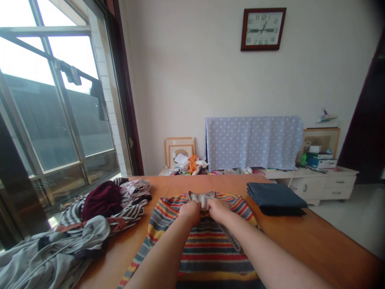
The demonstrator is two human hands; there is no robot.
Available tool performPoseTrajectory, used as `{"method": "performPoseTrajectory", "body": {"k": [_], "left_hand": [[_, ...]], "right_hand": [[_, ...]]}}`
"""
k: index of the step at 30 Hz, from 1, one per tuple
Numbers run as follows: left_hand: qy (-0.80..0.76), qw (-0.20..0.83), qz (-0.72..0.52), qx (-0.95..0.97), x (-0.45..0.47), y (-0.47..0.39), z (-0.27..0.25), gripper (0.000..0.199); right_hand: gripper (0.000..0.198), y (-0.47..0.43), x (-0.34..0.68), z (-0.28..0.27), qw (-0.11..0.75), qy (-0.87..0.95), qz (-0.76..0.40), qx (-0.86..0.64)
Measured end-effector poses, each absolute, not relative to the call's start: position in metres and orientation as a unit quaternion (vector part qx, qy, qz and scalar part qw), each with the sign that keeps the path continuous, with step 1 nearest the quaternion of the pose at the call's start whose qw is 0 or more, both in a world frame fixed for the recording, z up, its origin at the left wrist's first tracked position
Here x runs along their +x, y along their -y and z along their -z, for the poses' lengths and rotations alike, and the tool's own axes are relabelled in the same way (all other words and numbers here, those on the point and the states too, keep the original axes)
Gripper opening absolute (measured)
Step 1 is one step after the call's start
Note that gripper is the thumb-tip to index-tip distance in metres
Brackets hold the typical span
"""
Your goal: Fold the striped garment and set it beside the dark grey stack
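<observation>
A striped sweater (215, 245) in red, yellow, grey and orange lies spread on the wooden table (325, 237), its neckline toward the far side. My left hand (190, 211) is closed on the left side of the collar, and my right hand (218, 210) pinches the collar close beside it. One sleeve stretches down to the lower left along the table. The other sleeve is partly hidden by my right forearm; a ribbed cuff shows beside that arm.
Loose clothes, including a maroon garment (102, 200) and a grey one (57, 253), are heaped at the left. A folded dark stack (275, 197) lies at the right. Behind the table stand a cloth-covered object (254, 142) and a white cabinet (339, 186).
</observation>
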State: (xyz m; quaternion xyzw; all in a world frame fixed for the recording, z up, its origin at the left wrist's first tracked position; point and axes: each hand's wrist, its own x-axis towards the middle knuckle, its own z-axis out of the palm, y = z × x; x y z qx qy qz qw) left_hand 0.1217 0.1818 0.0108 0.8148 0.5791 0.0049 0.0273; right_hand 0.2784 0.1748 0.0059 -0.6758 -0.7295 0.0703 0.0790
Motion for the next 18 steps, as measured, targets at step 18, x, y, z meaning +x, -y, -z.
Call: {"method": "performPoseTrajectory", "body": {"k": [18], "left_hand": [[-0.637,0.02,-0.097,0.764,0.123,-0.208,-0.009,0.027]], "right_hand": [[0.018,-0.195,0.29,0.004,0.128,0.736,-0.092,-0.659]]}}
